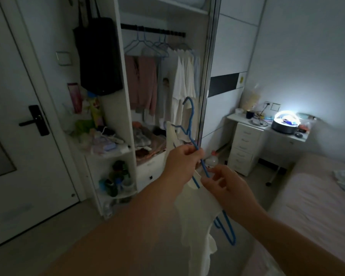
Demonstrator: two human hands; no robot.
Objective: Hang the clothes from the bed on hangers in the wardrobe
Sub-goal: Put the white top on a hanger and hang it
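- In front of the open wardrobe [163, 80], my left hand [182, 162] pinches the blue hanger [189, 124] by its wire.
- My right hand [225, 188] grips the white garment [195, 212] and the hanger together.
- I see the hanger's long axis running diagonally, hook up toward the rail [153, 29].
- The bed [315, 200] lies to my right.

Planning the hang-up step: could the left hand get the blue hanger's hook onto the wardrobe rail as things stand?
Probably yes. The wardrobe stands open, the rail is unobstructed, and the left hand grips the blue hanger with its hook free. It must raise it well higher.
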